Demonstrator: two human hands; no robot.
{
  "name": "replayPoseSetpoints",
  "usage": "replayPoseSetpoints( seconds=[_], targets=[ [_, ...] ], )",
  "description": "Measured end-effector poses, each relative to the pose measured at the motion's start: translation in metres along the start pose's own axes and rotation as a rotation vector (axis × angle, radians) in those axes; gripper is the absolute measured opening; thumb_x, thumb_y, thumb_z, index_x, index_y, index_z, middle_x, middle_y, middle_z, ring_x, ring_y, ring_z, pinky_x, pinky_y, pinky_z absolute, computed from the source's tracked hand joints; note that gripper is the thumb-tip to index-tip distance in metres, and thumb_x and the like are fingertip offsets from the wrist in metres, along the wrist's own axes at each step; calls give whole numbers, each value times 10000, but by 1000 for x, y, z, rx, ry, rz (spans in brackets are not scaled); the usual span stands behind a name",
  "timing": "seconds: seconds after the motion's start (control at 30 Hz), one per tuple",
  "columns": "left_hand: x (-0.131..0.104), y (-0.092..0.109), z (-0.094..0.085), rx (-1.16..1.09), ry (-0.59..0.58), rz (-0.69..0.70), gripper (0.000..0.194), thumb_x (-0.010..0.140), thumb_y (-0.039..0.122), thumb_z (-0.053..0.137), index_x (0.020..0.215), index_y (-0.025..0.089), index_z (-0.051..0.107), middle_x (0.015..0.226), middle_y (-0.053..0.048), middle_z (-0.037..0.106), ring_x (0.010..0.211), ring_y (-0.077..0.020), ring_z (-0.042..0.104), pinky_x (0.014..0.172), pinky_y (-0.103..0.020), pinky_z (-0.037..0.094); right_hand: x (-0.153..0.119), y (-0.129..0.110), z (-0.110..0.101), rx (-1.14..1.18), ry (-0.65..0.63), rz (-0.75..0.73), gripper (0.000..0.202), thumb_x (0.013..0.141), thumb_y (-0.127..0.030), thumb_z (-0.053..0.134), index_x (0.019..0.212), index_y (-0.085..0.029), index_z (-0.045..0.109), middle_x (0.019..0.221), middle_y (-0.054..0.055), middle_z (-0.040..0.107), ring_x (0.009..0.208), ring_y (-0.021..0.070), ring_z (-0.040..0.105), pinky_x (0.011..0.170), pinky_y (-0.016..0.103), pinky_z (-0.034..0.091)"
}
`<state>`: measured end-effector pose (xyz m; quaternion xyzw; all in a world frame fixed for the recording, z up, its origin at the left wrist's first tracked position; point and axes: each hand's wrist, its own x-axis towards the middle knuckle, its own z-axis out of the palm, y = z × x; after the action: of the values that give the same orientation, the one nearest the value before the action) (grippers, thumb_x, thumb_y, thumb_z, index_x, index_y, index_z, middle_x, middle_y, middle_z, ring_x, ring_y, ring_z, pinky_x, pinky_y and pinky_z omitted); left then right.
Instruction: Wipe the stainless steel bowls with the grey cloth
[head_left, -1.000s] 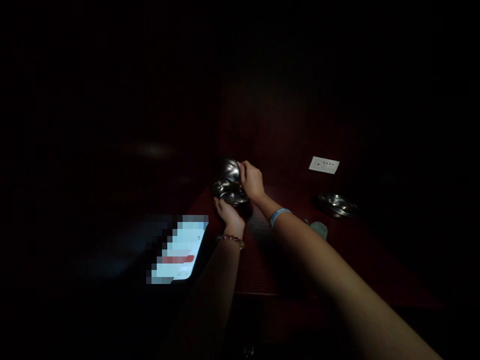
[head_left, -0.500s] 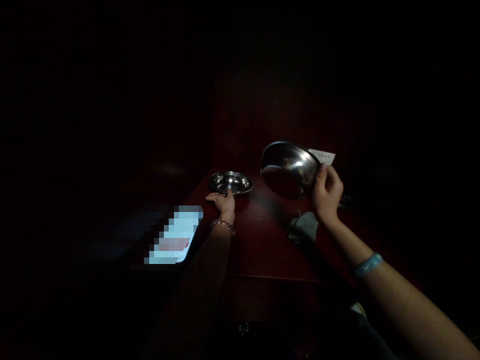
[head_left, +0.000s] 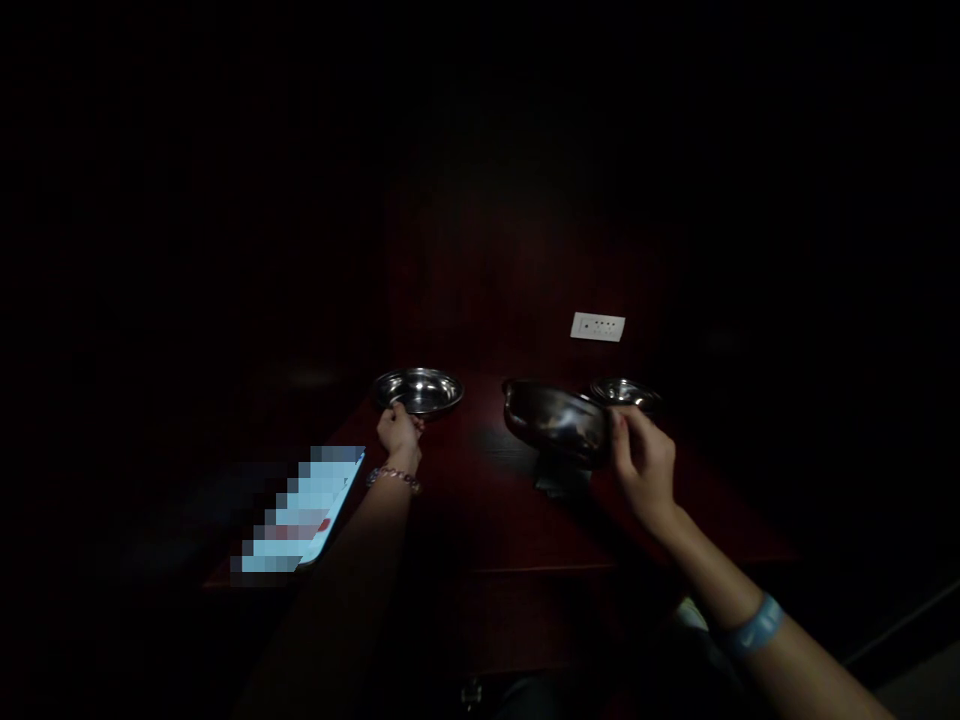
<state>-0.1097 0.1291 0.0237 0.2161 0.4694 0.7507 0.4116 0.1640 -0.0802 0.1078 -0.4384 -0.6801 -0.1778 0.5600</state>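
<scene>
My right hand [head_left: 645,460] is closed on the rim of a shiny steel bowl [head_left: 555,420], thumb and fingers pinching its right side. That bowl hangs above the table, slightly tilted, with its dark outer side towards me. On the left, a shallow steel dish [head_left: 442,400] rests on the table. My left hand [head_left: 400,430] is closed at the near rim of this dish, its fingertips partly hidden. Beneath the raised bowl lies a greyish-green cloth [head_left: 562,480], mostly in shadow.
Another steel dish [head_left: 626,390] stands at the back right, partly behind my right hand. A phone [head_left: 307,510] with a lit, blurred-out screen lies at the left of the dark red table [head_left: 480,540]. A white socket plate [head_left: 598,327] is on the back wall. The surroundings are very dark.
My right hand has lowered the bowl and turned it closer to level. The spread fingers of my left hand have closed at the dish's rim. The camera view has shifted, uncovering the back-right dish.
</scene>
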Motion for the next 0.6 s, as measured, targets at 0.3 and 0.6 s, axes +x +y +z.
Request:
replayPoseSetpoints(
  seconds=[0.3,0.6],
  targets=[
    [4,0,1,-52,30,-95,239,940,260,475,711,194,467,528,55,483,442,-69,486,507,-186,469,-7,4,-12,-175,-144,-250,196,948,-199,452,862,-199,628,715,50,627,655,178,561,662,315,441],
    [-57,14,-2,43,-314,-253,366,906,476,519,718,166,569,588,-29,601,476,-110,567,481,-201,456,13,20,-5,-288,-139,-302,242,966,-274,462,886,-205,680,740,62,681,676,194,609,742,352,439]
  ],
)
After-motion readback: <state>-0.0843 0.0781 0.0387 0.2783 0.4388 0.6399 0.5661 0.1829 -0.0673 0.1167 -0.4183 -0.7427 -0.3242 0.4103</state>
